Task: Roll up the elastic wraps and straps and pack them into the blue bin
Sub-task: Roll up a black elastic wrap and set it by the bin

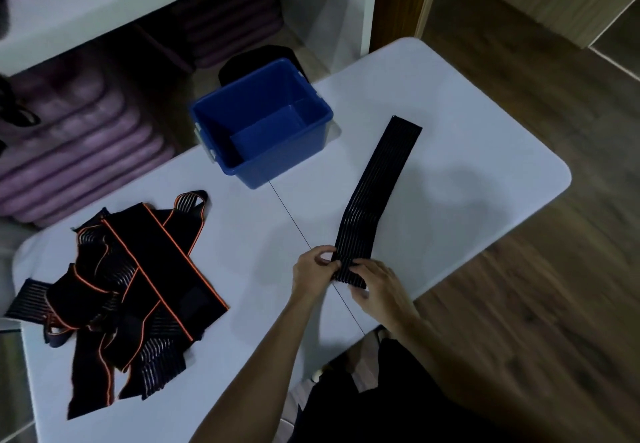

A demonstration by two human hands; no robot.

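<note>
A long black ribbed elastic wrap point(379, 186) lies stretched across the white table point(467, 179), its far end pointing away to the right. My left hand point(311, 269) and my right hand point(377, 286) both pinch its near end, which is folded over between my fingers. The blue bin point(211, 120) stands at the table's far edge with nothing visible inside. A heap of black straps with orange edging point(138, 286) lies on the table's left part.
Stacked purple mats point(79, 151) fill the shelf behind the table at left. A dark round object point(242, 61) sits behind the bin. Wooden floor point(554, 304) runs along the table's right side. A thin seam line point(291, 221) crosses the tabletop.
</note>
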